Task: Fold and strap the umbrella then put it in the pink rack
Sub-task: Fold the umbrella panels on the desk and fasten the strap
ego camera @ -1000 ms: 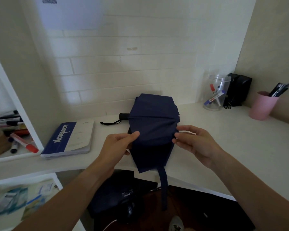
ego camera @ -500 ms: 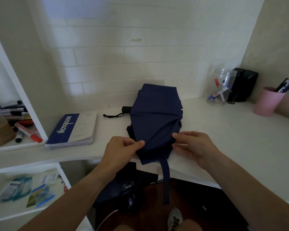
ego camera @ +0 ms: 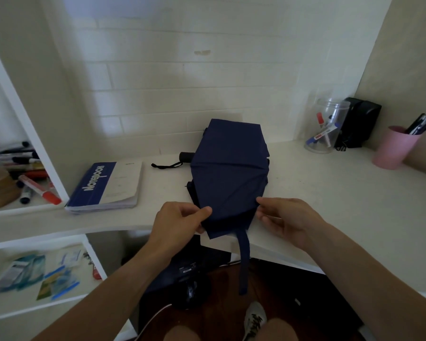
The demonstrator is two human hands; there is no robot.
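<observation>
1. The umbrella (ego camera: 228, 168) lies on the desk (ego camera: 330, 193), its near end at the desk's front edge and its far end close to the back wall.
2. Its strap (ego camera: 244, 262) hangs down over the front edge.
3. Its handle (ego camera: 186, 156) sticks out leftward, a wrist loop (ego camera: 166, 165) lying beyond it on the desk.
4. The left hand (ego camera: 180, 222) pinches the umbrella's near left edge; the right hand (ego camera: 283, 217) touches its near right edge.
5. A notebook (ego camera: 108, 188) lies left of the umbrella, near the desk's left end.
6. A jar (ego camera: 326, 129) with markers in it stands by the back right corner, a box (ego camera: 359, 125) just right of it.
7. A cup (ego camera: 395, 147) holding pens stands further right.
8. Markers (ego camera: 38, 189) lie on the shelf (ego camera: 22, 207) left of the notebook.
</observation>
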